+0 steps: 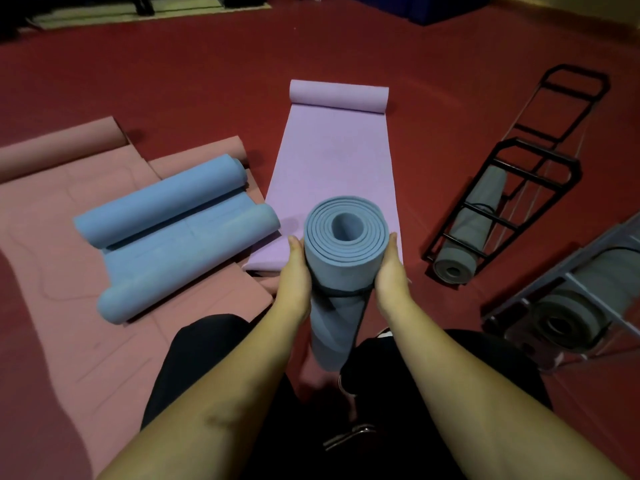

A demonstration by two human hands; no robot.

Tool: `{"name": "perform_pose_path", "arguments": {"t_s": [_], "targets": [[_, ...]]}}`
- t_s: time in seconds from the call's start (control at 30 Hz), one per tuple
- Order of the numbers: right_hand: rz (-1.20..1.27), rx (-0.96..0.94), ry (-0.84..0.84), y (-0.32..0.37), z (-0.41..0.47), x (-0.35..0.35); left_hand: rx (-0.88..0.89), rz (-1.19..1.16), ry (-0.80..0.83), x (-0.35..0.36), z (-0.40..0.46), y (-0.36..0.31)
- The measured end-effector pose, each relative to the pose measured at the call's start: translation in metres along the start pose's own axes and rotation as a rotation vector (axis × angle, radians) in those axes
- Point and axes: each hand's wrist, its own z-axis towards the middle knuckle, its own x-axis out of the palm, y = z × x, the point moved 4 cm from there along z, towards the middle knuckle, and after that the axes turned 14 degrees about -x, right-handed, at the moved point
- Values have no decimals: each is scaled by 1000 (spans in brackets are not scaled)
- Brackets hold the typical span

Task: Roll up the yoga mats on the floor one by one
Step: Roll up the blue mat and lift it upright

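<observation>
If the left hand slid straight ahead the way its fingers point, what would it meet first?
Probably the purple mat lying just beyond the left hand, which grips the rolled blue mat; depth is unclear.

Left hand [294, 271] and right hand [389, 268] clasp inward, forearms extended.

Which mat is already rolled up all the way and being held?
The blue mat between the left hand and right hand, a dark strap around it. The purple mat lies mostly flat.
</observation>
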Motion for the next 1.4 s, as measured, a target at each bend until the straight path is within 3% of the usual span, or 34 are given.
{"name": "perform_pose_path", "arguments": {"t_s": [0.13, 0.2, 0.27, 0.4, 0.6, 0.7, 0.8, 0.87, 0.97, 1.07, 1.17, 1.27, 1.33, 1.4], "targets": [[-187, 127, 86, -41, 16, -10, -160, 138, -47, -6, 19, 16], [-264, 97, 66, -39, 17, -14, -92, 200, -87, -13, 31, 11], [-205, 25, -14, -37, 35, -17, 6, 187, -104, -14, 39, 0], [104, 9, -73, -20, 49, 0, 12, -32, -92, 9, 31, -7], [-60, 270, -42, -46, 60, 4, -81, -17, -88, 9, 57, 1], [-242, 263, 79, -79, 67, -9, -137, 85, -76, 5, 77, 15], [-354, 258, 72, -83, 79, -11, -102, 264, -158, 0, 91, 18], [-197, 171, -27, -73, 93, -10, -57, 316, -148, 2, 100, 13], [169, 104, -96, -72, 110, -3, -59, 118, -114, 14, 98, 4], [103, 156, -116, -77, 111, 5, -52, 135, -115, 21, 109, 10], [-90, 192, -28, -114, 123, 0, -80, 128, -189, 8, 133, 13], [-230, 244, 68, -136, 128, -5, -164, 214, -152, 5, 140, 19], [-248, 206, 66, -134, 138, -6, -152, 278, -134, 5, 139, 18], [-85, 125, -23, -120, 148, -7, -85, 302, -89, 8, 142, 12]]}}
